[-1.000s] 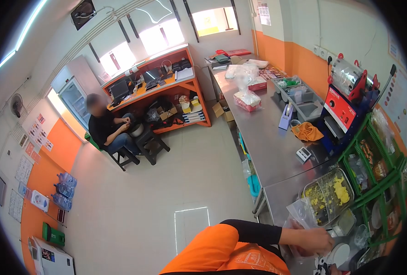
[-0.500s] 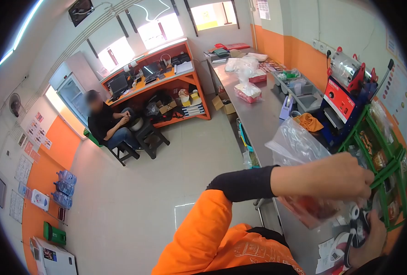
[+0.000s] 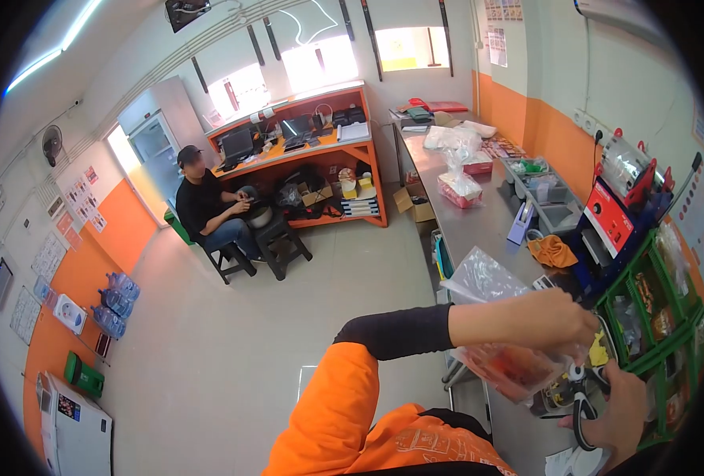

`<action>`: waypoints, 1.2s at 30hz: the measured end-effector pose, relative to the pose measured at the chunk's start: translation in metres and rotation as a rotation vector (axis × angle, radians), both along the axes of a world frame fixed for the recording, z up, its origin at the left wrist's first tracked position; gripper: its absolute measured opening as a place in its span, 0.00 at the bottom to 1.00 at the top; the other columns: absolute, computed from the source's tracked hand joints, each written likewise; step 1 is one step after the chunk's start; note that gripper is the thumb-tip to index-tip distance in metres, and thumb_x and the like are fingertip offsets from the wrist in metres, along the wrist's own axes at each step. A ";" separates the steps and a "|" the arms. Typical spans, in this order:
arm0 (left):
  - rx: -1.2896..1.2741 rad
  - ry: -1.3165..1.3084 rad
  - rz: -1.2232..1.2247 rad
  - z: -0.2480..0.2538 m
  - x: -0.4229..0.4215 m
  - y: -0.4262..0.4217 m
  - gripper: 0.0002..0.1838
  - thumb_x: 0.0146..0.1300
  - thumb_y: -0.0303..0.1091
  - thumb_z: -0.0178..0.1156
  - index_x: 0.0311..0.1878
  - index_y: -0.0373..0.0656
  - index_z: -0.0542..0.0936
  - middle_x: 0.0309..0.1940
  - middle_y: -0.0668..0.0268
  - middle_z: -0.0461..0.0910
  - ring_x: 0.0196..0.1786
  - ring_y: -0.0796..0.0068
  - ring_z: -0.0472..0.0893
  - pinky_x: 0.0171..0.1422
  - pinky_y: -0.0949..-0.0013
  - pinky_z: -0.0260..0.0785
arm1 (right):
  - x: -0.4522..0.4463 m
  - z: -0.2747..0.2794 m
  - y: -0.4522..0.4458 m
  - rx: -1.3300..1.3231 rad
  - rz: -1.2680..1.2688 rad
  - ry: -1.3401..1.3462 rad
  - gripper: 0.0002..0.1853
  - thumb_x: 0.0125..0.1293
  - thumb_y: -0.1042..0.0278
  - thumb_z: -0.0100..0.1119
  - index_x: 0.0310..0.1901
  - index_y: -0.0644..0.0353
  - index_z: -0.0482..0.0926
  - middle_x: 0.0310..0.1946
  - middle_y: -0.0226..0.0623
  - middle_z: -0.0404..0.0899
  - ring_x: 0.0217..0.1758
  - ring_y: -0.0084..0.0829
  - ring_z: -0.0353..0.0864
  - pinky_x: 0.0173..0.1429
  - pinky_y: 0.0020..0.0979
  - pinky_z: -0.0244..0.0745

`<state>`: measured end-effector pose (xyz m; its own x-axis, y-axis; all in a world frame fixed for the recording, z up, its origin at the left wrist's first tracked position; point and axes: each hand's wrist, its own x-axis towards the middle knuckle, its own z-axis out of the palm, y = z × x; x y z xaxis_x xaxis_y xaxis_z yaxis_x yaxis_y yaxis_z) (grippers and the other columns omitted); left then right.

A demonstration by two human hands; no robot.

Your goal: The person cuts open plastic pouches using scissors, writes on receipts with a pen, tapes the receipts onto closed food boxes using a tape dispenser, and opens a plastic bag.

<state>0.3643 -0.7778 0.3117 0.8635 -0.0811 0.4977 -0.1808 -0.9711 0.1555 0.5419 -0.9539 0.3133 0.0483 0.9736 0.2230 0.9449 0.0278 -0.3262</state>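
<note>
My left hand (image 3: 562, 321) reaches across to the right, closed on a clear plastic bag (image 3: 514, 369) with something red inside. The bag hangs below my forearm, above the steel table (image 3: 487, 230). Its top flap stands up behind the wrist. Beside the bag, my right hand (image 3: 617, 412) is closed around scissors (image 3: 580, 408) with black and white handles; the fingers are partly hidden. Near both hands a yellow piece (image 3: 598, 349) shows. A white paper (image 3: 562, 462) lies below the scissors.
Green baskets (image 3: 641, 361) with packets stand at the right, next to a blue and red machine (image 3: 610, 218). An orange cloth (image 3: 552, 251), grey trays (image 3: 554, 190) and bagged boxes (image 3: 461, 189) sit farther along the table. A person (image 3: 217, 206) sits on a stool across the room.
The view has turned, so the room appears farther right and lower. Both hands have moved left relative to the table, with the bag and scissors, and the yellow piece has come into sight.
</note>
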 end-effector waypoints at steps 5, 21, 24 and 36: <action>-0.036 0.010 0.010 -0.033 0.008 -0.002 0.12 0.53 0.42 0.63 0.33 0.44 0.79 0.32 0.67 0.77 0.31 0.59 0.81 0.34 0.59 0.71 | 0.006 -0.023 -0.005 0.051 0.055 -0.147 0.41 0.18 0.40 0.81 0.31 0.61 0.71 0.21 0.37 0.70 0.26 0.44 0.70 0.36 0.38 0.63; -0.362 0.147 -0.202 -0.073 0.039 0.006 0.05 0.57 0.34 0.59 0.38 0.50 0.78 0.38 0.68 0.75 0.37 0.59 0.80 0.38 0.58 0.72 | 0.016 -0.026 -0.023 -0.129 -0.045 -0.113 0.37 0.30 0.35 0.75 0.31 0.63 0.76 0.17 0.41 0.77 0.22 0.46 0.79 0.29 0.40 0.72; -0.353 0.212 -0.222 -0.081 0.055 -0.001 0.06 0.62 0.37 0.57 0.40 0.50 0.78 0.38 0.68 0.74 0.37 0.59 0.80 0.37 0.58 0.72 | 0.024 -0.037 -0.039 -0.204 -0.089 -0.104 0.40 0.35 0.30 0.71 0.34 0.64 0.77 0.17 0.43 0.77 0.22 0.47 0.80 0.28 0.39 0.73; -0.450 0.448 -0.519 -0.127 0.127 -0.036 0.07 0.63 0.37 0.59 0.38 0.46 0.80 0.31 0.67 0.75 0.34 0.61 0.79 0.36 0.61 0.70 | 0.030 -0.109 -0.081 -0.328 -0.302 -0.007 0.43 0.40 0.21 0.62 0.32 0.65 0.77 0.14 0.43 0.76 0.20 0.47 0.80 0.25 0.40 0.73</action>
